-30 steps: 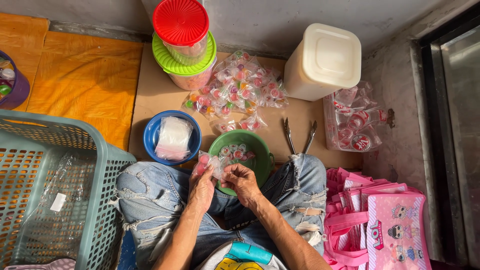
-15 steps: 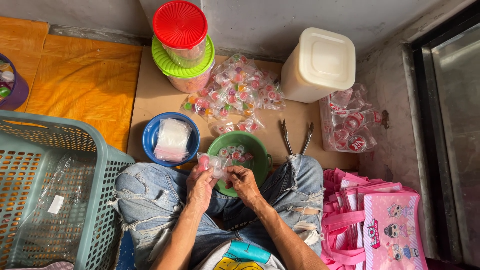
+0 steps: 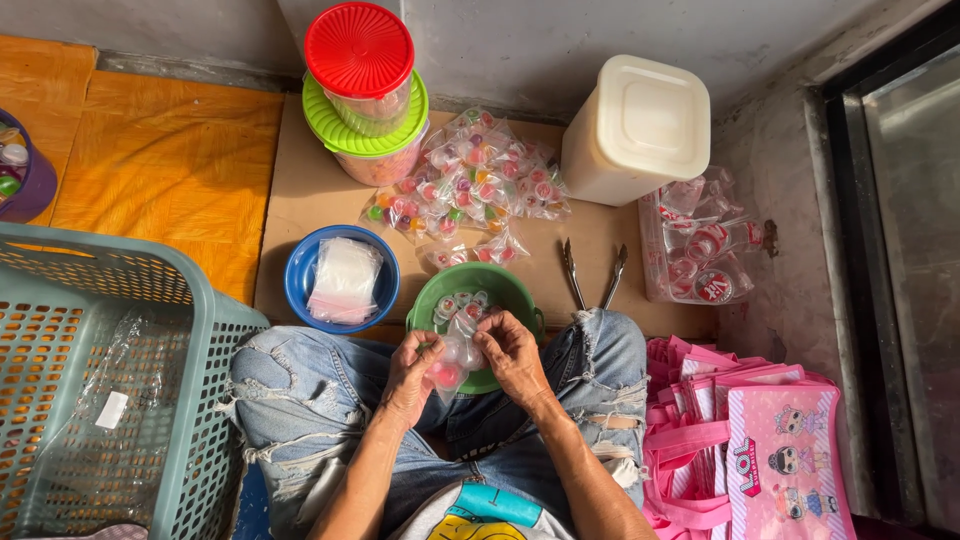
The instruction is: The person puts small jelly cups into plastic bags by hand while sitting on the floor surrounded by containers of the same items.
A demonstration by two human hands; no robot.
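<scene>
Both hands meet over the lap, just above the near rim of the green bowl (image 3: 420, 300). The left hand (image 3: 412, 362) and the right hand (image 3: 508, 352) are each pinched shut on 1 small clear packet (image 3: 452, 362) of round candies, which hangs between them with a pink piece showing at its lower end. The packet looks light, thin and crinkly, probably slippery film over hard little pieces, so the best hold seems to be at the gathered top edge with the fingertips, not around the filled belly, which could squash or slide. More loose candies lie in the bowl behind it. A blue bowl (image 3: 300, 290) with folded clear bags sits to the left, a heap of filled packets (image 3: 470, 185) lies further out on the cardboard sheet (image 3: 300, 200), and metal tongs (image 3: 592, 275) rest to the right, beside a white square tub (image 3: 640, 125)
</scene>
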